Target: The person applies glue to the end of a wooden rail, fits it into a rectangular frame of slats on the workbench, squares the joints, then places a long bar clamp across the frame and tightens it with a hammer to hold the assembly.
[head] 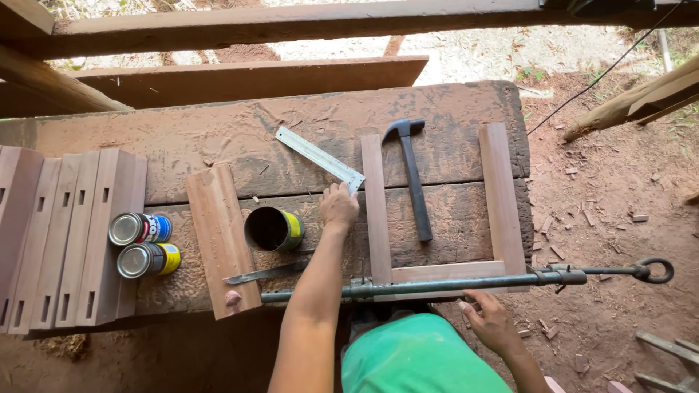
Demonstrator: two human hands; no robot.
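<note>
Slotted boards (69,233) line the counter's (218,131) left end, then two tins (142,244), a plank (220,236), an open can (273,229) – a blade (266,274) lies below it. The left hand (338,206), grip released, touches the square (319,158) beside the frame (378,211). A hammer (413,182) lies inside the frame. The right hand (491,320), fingers loose, hovers under the clamp (466,282) – its far side is hidden.

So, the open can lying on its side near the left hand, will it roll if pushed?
Probably yes: the open can lies on its side, so its round wall touches the bench. It looks empty, so likely light. The chisel in front might stop it.
</note>
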